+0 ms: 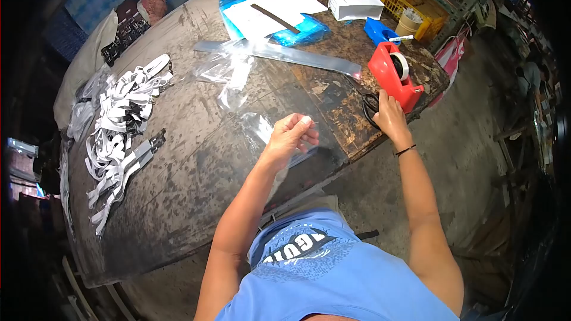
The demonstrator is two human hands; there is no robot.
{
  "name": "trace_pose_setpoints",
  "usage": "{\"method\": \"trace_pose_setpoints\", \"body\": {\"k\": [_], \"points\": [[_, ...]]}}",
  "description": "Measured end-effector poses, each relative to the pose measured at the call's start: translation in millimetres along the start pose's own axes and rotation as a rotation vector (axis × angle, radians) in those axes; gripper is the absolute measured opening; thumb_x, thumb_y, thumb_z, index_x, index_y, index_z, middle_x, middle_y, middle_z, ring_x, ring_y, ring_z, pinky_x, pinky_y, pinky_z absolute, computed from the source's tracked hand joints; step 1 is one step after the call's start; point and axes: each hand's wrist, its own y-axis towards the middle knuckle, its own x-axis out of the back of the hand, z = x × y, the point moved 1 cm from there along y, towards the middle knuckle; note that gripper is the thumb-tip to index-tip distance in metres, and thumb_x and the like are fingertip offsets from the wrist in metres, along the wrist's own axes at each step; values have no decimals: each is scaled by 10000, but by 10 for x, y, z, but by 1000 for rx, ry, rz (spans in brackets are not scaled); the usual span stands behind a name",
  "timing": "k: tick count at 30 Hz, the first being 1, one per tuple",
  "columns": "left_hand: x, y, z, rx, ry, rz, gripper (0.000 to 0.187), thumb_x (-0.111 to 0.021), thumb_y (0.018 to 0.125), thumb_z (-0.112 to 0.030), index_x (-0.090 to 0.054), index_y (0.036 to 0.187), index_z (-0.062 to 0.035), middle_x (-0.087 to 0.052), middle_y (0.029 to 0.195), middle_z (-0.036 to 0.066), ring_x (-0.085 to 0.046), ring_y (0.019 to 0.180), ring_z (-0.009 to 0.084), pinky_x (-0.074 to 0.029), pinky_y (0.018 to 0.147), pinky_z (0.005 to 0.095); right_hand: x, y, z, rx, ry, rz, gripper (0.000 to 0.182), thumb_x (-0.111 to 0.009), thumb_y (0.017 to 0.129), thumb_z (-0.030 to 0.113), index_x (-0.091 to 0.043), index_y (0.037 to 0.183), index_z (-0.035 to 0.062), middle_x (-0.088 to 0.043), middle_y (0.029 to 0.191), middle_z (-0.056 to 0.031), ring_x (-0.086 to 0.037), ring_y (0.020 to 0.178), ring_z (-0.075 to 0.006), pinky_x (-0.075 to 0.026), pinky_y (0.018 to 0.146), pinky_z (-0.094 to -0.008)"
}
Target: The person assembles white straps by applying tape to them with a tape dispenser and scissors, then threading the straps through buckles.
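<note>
I'm in a workshop: a broad, stained, scuffed worktable (190, 214) across the centre, heaped white straps (116, 116) at left, black-handled scissors (369, 107) and a red plastic tape dispenser (385, 71) at right, a perforated metal rack (461, 12) upper right, bare grey concrete floor (467, 148) below.

The printed shirt (351, 276) is blue, the wristband (406, 150) apparently black.

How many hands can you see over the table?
2. The left hand is over the table, near clear plastic; the right hand is at the black scissors, beside the red tape dispenser. No others show there.
</note>
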Motion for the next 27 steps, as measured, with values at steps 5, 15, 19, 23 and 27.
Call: {"method": "trace_pose_setpoints", "body": {"k": [5, 15, 19, 23, 27], "points": [[-10, -10, -26, 1, 20, -8, 313, -631, 932, -362, -627, 961, -50, -682, 839, 80, -675, 740, 163, -481, 568, 260, 207, -141, 39, -109, 189, -66, 508, -615, 741, 13, -476, 1226, -38, -600, 1047, -252, -606, 977, -426, -510, 857, -453], [-194, 171, -105, -20, 63, -31, 362, -683, 888, -356, -632, 1009, -18, -681, 852, 97, -658, 723, 169, -474, 554, 280, 395, -704, 549, -142, 1684, 280, 703, -604, 919, 490, -385, 1390, 17, -525, 892, -11, -533, 636, -74, -508, 581, -241], [-208, 202, -247, -29, 67, -45, 278, -663, 909, -279, -648, 988, -13, -678, 829, 81, -642, 687, 140, -462, 551, 248, 355, -855, 770, -77, 1495, 356, 789, -618, 865, 591, -393, 1389, 47, -527, 930, -27, -523, 698, -81, -490, 603, -241], [-182, 203, -365, -35, 109, -23, 269, -669, 901, -268, -656, 971, -8, -679, 815, 83, -637, 666, 134, -458, 533, 250, 313, -906, 768, -60, 1504, 416, 801, -625, 862, 588, -389, 1397, 41, -541, 966, -50, -530, 742, -92, -480, 651, -250], [-149, 188, -430, -34, 141, 39, 255, -683, 888, -265, -662, 949, -18, -677, 793, 62, -622, 656, 113, -452, 538, 245, 358, -912, 800, 10, 1353, 387, 840, -627, 860, 589, -383, 1397, -9, -571, 1062, -91, -560, 859, -137, -486, 761, -269]]}}
